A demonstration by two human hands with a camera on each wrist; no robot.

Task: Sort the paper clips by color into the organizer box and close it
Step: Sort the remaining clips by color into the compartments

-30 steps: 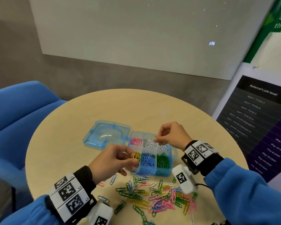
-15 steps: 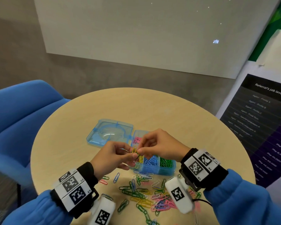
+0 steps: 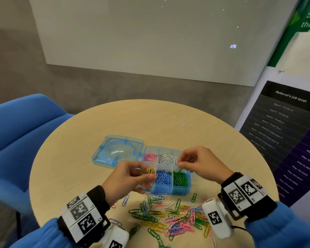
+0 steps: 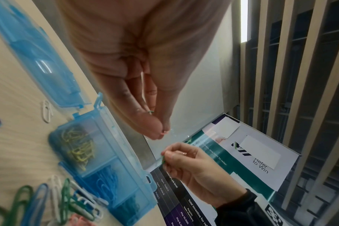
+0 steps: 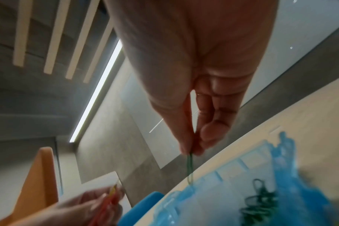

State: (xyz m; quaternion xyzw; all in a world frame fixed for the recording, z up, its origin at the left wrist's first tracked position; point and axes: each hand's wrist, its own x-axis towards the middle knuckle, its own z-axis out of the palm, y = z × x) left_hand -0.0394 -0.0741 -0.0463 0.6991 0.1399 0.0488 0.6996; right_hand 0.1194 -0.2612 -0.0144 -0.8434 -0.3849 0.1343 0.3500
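The blue organizer box (image 3: pixel 180 190) lies open on the round table, its lid (image 3: pixel 117 150) folded out to the left. Its compartments hold pink, white, yellow (image 4: pixel 77 146), blue (image 3: pixel 163 177) and green (image 3: pixel 180 178) clips. My left hand (image 3: pixel 149 176) hovers at the box's front left corner and pinches a few clips, a pink one (image 3: pixel 152 181) and a yellow one showing. My right hand (image 3: pixel 179 162) hangs over the back right of the box and pinches one green clip (image 5: pixel 190 168) by its end. A loose pile of mixed clips (image 3: pixel 168 215) lies in front of the box.
A blue chair (image 3: pixel 16 131) stands left of the table. A dark printed poster board (image 3: pixel 284 131) rises close to the table's right edge. A white clip (image 4: pixel 46 111) lies beside the lid hinge. Bare tabletop (image 3: pixel 150 119) stretches behind the box.
My right hand came over to my left hand's fingertips, then drew back to the right over the box with a green clip. My left hand stayed at the box's front left corner.
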